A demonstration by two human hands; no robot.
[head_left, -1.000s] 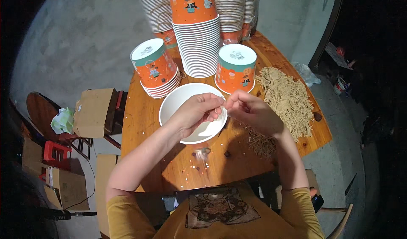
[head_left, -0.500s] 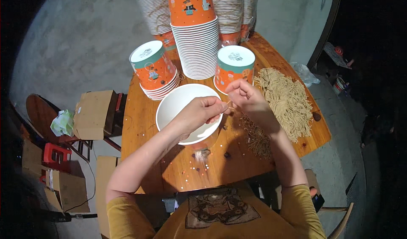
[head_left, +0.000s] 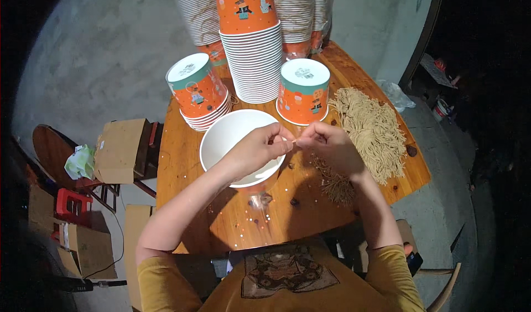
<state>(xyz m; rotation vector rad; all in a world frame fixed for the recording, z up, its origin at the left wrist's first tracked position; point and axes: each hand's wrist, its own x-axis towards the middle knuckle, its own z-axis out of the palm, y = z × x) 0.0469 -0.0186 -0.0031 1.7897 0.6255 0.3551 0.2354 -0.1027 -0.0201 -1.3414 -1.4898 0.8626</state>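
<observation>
Over the right rim of an open white paper tub (head_left: 218, 138), my two hands meet fingertip to fingertip. My left hand (head_left: 264, 145) pinches a thin light cord (head_left: 295, 141) between thumb and forefinger; most of it is hidden by the fingers. The other side of that cord is in the pinch of my right hand (head_left: 329, 149). To the right of my right hand lies a big pile of beige cords (head_left: 373, 129). A smaller, darker bunch of cords (head_left: 336, 185) rests in shadow below my right wrist.
Upside-down orange and green tubs (head_left: 199, 93) stand behind the open one, with a single tub (head_left: 303, 93) at the right. A tall stack of tubs (head_left: 255, 63) rises between them, bagged stacks behind. Small white and orange bits dot the wooden table (head_left: 276, 223). Cardboard boxes (head_left: 120, 149) are at left.
My right hand has come down and closed in on the left, its raised fingers now pinching at the left fingertips. My left hand has hardly moved.
</observation>
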